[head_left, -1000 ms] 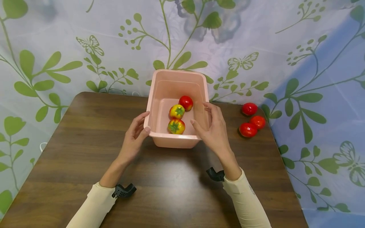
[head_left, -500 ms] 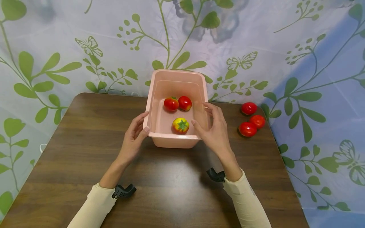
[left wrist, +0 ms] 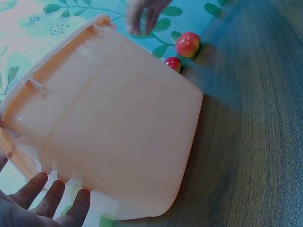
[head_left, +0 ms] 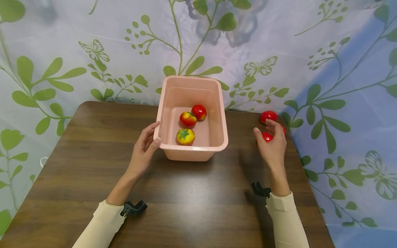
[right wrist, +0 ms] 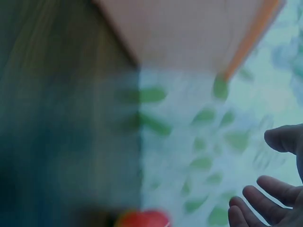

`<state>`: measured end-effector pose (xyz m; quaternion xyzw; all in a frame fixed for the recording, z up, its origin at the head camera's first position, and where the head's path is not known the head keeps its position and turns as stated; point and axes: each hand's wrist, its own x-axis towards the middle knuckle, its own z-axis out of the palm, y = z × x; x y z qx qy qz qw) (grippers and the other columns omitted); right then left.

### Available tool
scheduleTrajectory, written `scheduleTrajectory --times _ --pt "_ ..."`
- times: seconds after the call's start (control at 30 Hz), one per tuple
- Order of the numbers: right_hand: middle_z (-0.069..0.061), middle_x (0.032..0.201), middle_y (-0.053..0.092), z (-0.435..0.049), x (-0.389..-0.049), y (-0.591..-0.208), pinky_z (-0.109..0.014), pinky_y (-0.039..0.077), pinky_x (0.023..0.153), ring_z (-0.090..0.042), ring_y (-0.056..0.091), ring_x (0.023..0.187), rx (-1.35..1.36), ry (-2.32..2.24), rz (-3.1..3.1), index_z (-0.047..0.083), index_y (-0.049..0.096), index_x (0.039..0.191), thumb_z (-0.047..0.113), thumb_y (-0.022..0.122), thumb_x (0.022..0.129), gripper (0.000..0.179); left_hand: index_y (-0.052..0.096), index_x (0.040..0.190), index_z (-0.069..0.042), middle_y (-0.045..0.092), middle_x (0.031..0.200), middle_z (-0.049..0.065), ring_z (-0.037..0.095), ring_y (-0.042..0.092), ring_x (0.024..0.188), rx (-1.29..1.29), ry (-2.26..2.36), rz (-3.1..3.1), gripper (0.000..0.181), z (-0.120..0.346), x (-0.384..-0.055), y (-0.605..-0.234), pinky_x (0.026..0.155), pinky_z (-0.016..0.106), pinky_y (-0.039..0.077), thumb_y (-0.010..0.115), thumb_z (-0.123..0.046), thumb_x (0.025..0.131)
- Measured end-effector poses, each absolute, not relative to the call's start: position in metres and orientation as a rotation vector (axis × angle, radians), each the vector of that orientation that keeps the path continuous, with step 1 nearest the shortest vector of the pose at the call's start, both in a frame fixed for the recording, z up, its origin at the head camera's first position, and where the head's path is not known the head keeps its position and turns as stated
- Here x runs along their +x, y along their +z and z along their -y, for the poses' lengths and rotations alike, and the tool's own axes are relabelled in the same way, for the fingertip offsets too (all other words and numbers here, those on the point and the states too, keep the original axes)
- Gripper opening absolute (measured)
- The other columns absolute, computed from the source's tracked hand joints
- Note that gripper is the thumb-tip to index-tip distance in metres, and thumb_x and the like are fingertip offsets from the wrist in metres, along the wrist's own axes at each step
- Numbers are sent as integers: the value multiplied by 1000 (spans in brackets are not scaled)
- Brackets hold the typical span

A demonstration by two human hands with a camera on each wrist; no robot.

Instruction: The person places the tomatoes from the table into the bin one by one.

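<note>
In the head view my left hand [head_left: 143,148] grips the left rim of a pink plastic bin [head_left: 195,148], with its fingers against the outer wall in the left wrist view. Inside the bin lie three tomatoes: a red one [head_left: 199,112], a red-yellow one [head_left: 187,119] and a yellow one with a green top [head_left: 185,137]. My right hand [head_left: 273,148] is over the right side of the table, fingers spread and loosely bent. Under and beyond it lie three red tomatoes, the far one [head_left: 268,116] in full sight, the others partly hidden by the hand.
The brown wooden table [head_left: 198,203] ends just right of the red tomatoes. Behind and to the right of it hangs a pale curtain [head_left: 124,34] with a green leaf pattern. A black wrist mount [head_left: 134,208] sits on each forearm.
My right hand has left the bin's right side and moved right to the red tomatoes. The tomatoes inside the bin have rolled about. My left hand stays on the rim.
</note>
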<state>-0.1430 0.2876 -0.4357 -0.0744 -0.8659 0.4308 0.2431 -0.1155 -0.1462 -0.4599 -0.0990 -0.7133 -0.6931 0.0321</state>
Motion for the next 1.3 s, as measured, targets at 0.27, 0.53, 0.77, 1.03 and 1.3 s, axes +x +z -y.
scheduleTrajectory --times 0.27,0.53,0.77,1.03,1.3 --pt "-31 139 57 -337 -141 -480 -57 38 110 -48 50 130 -468 1076 2433 -3 56 144 27 76 96 59 45 163 -29 47 166 7 42 51 150 -298 -2144 2195 55 147 -115 -460 109 16 51 58 -17 111" --pt "-33 148 51 -349 -141 -511 -63 37 116 -49 47 137 -571 1092 2504 -1 48 152 26 83 92 74 45 163 -29 49 165 8 41 52 148 -296 -2141 2190 56 146 -115 -461 109 17 51 57 -15 110" --pt "-28 152 53 -352 -145 -517 -64 39 118 -47 50 138 -610 1147 2495 2 44 153 30 86 89 81 45 163 -30 48 166 5 43 50 151 -309 -2137 2187 56 147 -115 -460 109 17 51 58 -16 111" --pt "-25 147 58 -350 -144 -517 -59 47 115 -43 60 132 -651 1202 2458 5 42 148 32 86 89 78 45 163 -32 46 167 2 38 51 152 -305 -2120 2211 55 147 -115 -460 110 18 51 58 -18 111" --pt "-24 148 58 -351 -152 -519 -57 45 118 -42 58 134 -558 1148 2485 3 46 149 30 88 88 79 44 164 -30 46 167 8 43 48 152 -324 -2141 2197 56 148 -116 -461 110 17 50 57 -17 111"
